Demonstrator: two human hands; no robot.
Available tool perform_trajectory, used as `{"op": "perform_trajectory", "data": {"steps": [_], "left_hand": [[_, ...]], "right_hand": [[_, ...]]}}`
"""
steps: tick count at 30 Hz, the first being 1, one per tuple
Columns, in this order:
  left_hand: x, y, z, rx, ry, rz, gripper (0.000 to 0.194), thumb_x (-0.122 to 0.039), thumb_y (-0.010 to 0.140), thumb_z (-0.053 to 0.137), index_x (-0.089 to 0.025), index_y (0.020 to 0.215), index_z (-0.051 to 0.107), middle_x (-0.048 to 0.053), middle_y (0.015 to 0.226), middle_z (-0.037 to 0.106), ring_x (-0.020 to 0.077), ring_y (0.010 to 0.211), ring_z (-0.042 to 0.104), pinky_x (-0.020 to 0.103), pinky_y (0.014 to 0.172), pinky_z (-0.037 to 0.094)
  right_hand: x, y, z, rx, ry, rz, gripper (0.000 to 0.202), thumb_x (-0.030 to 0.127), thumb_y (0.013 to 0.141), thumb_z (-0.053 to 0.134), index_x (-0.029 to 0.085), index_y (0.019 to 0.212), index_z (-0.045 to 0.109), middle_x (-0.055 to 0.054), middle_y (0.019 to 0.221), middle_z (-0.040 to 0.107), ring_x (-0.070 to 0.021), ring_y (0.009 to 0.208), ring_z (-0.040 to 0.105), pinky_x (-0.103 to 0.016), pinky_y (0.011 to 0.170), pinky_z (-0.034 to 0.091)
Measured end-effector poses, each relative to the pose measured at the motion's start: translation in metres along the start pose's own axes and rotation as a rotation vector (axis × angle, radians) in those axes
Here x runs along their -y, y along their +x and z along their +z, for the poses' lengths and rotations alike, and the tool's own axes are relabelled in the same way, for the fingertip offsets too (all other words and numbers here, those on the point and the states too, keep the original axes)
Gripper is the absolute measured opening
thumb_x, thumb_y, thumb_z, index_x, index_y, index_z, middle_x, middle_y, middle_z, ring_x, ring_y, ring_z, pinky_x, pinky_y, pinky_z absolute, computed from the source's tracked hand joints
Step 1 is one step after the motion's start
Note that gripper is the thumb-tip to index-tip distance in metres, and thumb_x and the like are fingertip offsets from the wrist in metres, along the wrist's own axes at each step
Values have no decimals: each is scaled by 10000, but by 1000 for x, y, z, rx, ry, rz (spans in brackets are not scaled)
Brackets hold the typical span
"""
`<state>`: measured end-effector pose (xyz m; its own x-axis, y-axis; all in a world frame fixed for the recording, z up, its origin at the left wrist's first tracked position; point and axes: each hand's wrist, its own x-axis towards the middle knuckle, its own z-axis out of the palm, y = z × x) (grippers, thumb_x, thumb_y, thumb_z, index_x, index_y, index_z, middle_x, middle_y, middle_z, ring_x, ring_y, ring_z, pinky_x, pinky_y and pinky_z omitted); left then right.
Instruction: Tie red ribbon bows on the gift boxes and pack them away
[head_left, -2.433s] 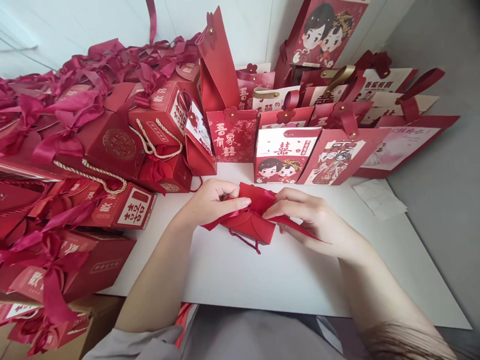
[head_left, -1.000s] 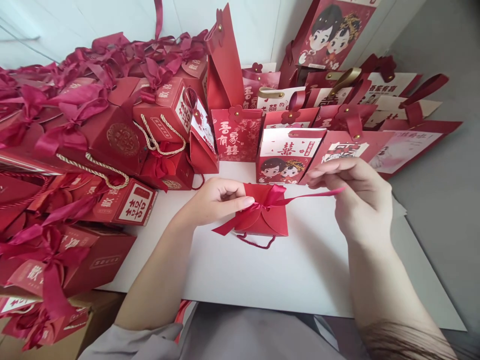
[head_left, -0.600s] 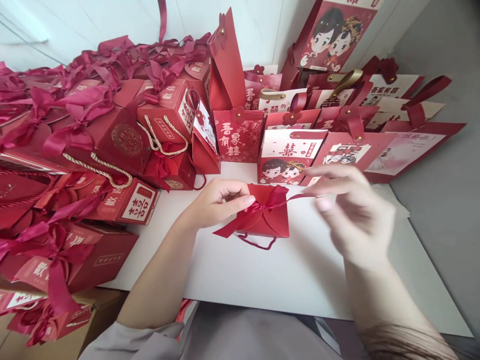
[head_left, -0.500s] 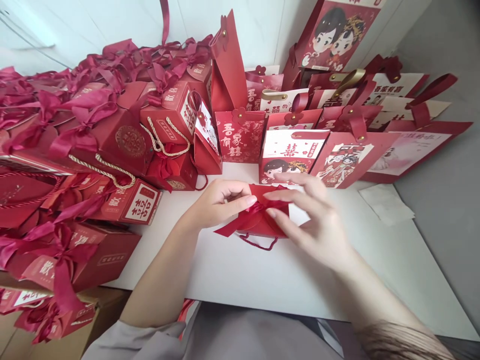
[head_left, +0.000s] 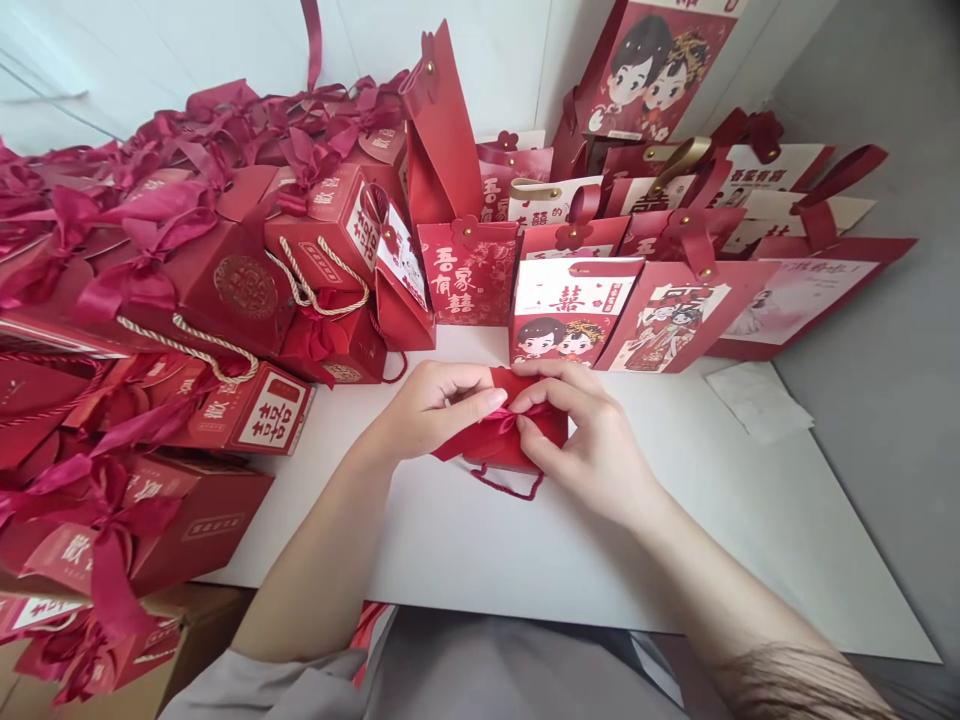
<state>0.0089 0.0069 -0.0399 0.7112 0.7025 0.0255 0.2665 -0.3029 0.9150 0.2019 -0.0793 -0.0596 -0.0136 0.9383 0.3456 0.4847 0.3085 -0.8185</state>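
A small red gift box (head_left: 499,455) sits on the white table in front of me, its dark red cord handle (head_left: 510,487) hanging toward my side. Across its top lies a shiny red ribbon (head_left: 501,424), gathered at the middle. My left hand (head_left: 439,410) pinches the ribbon from the left between thumb and forefinger. From the right, my right hand (head_left: 589,435) has thumb and fingertips closed on the ribbon near the centre. The fingers hide part of the knot or loop, so its exact form cannot be told.
Stacked red boxes with ribbon bows (head_left: 225,250) fill the left side. Red and white paper gift bags (head_left: 574,310) stand along the back. A white paper napkin (head_left: 759,402) lies at the right, near the grey wall (head_left: 885,330). A cardboard box (head_left: 202,625) is at lower left.
My right hand has moved left and down onto the ribbon, its fingers going from spread to closed. My left hand keeps its pinch. The view has shifted slightly.
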Motion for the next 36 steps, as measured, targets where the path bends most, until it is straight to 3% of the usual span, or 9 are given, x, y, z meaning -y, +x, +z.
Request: {"op": "perform_trajectory", "data": {"steps": [5,11,20,25,30,36], "left_hand": [[1,1,3,-36,34,12,424,-367,971,555,-168,620,425,-46,570,370,78,523,326,251,493,241],[1,2,9,-120,92,47,450,-333,874,686,-176,596,368,-63,534,338,67,505,295,234,471,220],[8,6,6,-88,-103,-14,459,-406,907,662,-166,593,427,-45,563,381,75,525,332,229,490,270],[6,5,5,-42,-161,-51,419,-433,915,658,-154,634,520,-32,582,439,77,526,360,234,496,280],[7,5,6,-42,-157,-56,441,-456,914,653,-159,627,499,-35,574,417,78,515,353,237,486,269],[6,6,7,-74,-96,-35,481,-446,931,630,-167,604,413,-45,566,363,73,514,323,234,480,245]], "right_hand": [[-1,0,3,-24,23,31,117,135,826,647,245,859,670,-95,1234,680,-293,1169,634,-507,998,513],[1,0,4,-35,57,74,78,161,811,654,238,805,668,-106,1236,683,-300,1160,643,-489,936,551],[-5,0,-1,21,92,62,119,142,856,640,245,893,688,-93,1284,648,-276,1183,627,-488,1001,523],[-2,-1,-9,41,103,16,182,106,842,624,252,943,587,-113,1332,596,-297,1295,558,-503,1015,517],[4,-1,-9,27,-21,-60,195,106,842,617,265,945,570,-122,1344,578,-323,1312,551,-558,1060,477],[7,4,-3,20,-74,-16,129,146,855,610,255,904,561,-136,1306,599,-325,1339,536,-568,1078,456]]}}
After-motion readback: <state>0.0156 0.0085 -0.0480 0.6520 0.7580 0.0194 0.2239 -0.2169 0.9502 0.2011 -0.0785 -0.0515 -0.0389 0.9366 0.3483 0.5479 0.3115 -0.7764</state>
